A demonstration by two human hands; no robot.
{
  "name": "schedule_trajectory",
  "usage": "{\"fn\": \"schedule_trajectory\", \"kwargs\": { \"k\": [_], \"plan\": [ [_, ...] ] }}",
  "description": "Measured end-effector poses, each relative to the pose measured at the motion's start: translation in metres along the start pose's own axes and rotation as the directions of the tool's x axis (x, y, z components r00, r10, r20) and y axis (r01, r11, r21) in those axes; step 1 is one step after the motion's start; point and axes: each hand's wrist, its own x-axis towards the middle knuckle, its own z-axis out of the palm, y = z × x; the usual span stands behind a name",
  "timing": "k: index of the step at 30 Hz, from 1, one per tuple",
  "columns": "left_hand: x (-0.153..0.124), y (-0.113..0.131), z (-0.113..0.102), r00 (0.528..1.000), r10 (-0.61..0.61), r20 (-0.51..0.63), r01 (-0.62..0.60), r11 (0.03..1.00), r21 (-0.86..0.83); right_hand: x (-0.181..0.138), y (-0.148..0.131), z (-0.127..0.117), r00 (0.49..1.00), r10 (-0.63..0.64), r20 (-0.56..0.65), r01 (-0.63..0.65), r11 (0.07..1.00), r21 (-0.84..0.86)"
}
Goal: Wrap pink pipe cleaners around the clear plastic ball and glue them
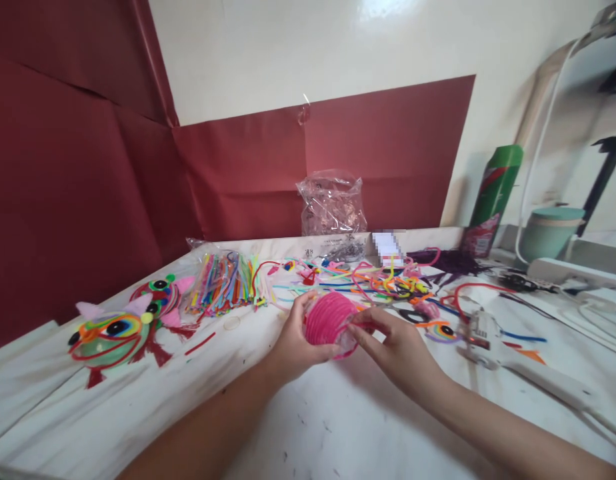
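My left hand [294, 341] cups a ball wrapped in pink pipe cleaner [328, 319] from its left side, fingers curled round it. My right hand [395, 347] touches the ball's right side, thumb and forefinger pinched on the pink pipe cleaner at its edge. Both hands hover just above the white table [338, 427], near its middle.
Two finished fish-like craft balls [113, 333] lie at the left. A packet of coloured pipe cleaners [228, 283] and a loose tangle of them [388, 280] lie behind my hands. A glue gun [481, 333], a clear bag [333, 203], a green spray can [493, 200] and a teal cup [553, 233] stand at the right.
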Motion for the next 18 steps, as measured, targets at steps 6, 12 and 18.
{"fn": "schedule_trajectory", "kwargs": {
  "k": [6, 12, 18],
  "plan": [
    [-0.0002, 0.0000, 0.0034, 0.999, -0.016, 0.049, 0.016, 1.000, 0.012, -0.0028, 0.0041, 0.0005, 0.998, 0.063, 0.008, -0.063, 0.998, 0.017],
    [-0.0008, 0.0028, 0.0065, 0.997, -0.066, -0.030, 0.068, 0.996, 0.062, -0.0055, 0.0007, 0.0025, 0.997, 0.062, 0.034, -0.063, 0.998, 0.025],
    [-0.0003, 0.0020, 0.0060, 0.997, -0.062, -0.045, 0.064, 0.997, 0.047, -0.0067, 0.0039, 0.0024, 0.997, 0.069, -0.030, -0.066, 0.994, 0.081]
  ]
}}
